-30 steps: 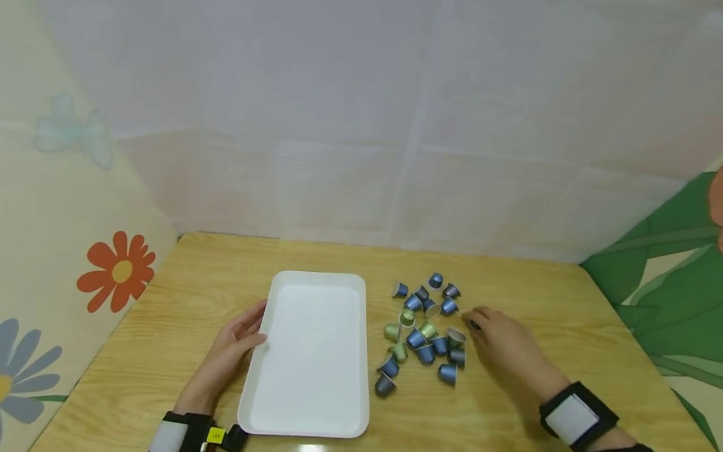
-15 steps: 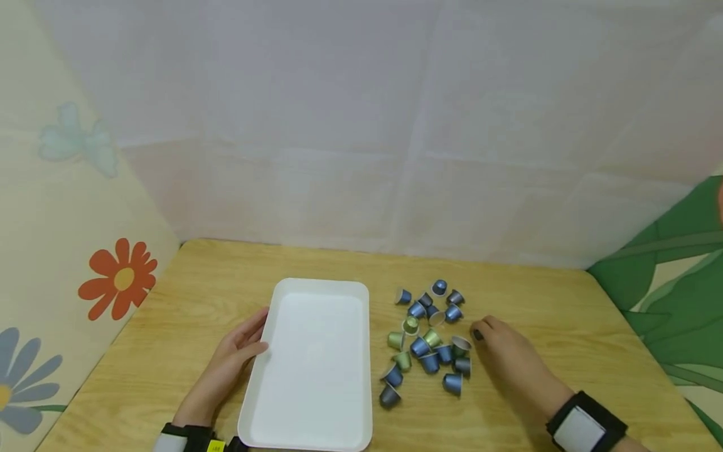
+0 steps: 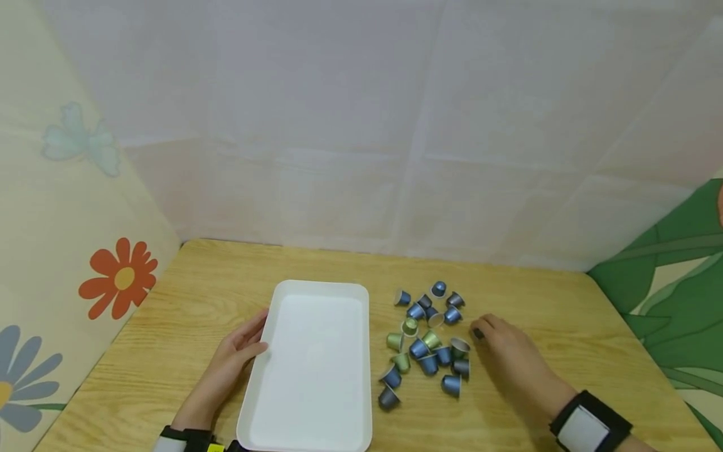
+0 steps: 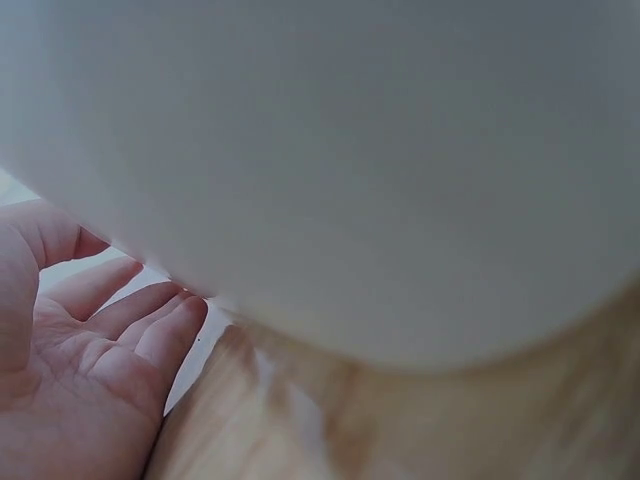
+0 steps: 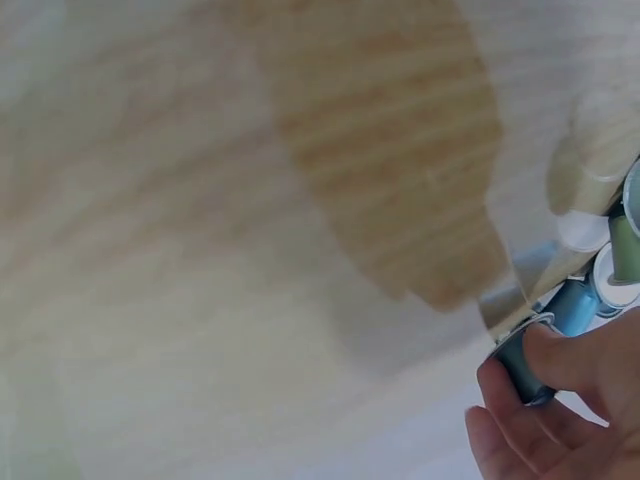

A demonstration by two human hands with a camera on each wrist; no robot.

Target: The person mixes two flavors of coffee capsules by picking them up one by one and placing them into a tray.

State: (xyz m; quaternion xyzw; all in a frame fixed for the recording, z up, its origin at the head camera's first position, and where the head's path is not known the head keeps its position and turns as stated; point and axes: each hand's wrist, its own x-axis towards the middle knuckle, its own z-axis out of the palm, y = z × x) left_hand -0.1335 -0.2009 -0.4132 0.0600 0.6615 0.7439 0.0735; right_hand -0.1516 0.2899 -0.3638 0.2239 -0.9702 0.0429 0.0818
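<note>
My left hand [image 3: 234, 355] holds the left rim of a white rectangular tray [image 3: 364, 370], thumb on the rim and the other fingers against its outer side. In the left wrist view the blurred tray [image 4: 380, 220] covers most of the picture, and the fingertips [image 4: 190, 310] meet its edge. To the right, my right hand [image 3: 511, 351] pinches a dark coffee capsule [image 5: 522, 362] between thumb and fingers. In the head view this hand is just right of a loose group of coffee capsules, with blue [image 3: 428, 364], green [image 3: 401, 362] and dark grey [image 3: 388, 398] ones.
A wooden table [image 3: 186, 301] bears everything. Behind it hangs a pale cloth [image 3: 316, 125]. Flower-printed cloth [image 3: 124, 276] stands at the left and a green leaf print [image 3: 672, 251] at the right.
The head view has shifted slightly, so everything sits a little lower in the picture. Both hands keep their holds, and the tray and loose capsules lie as before.
</note>
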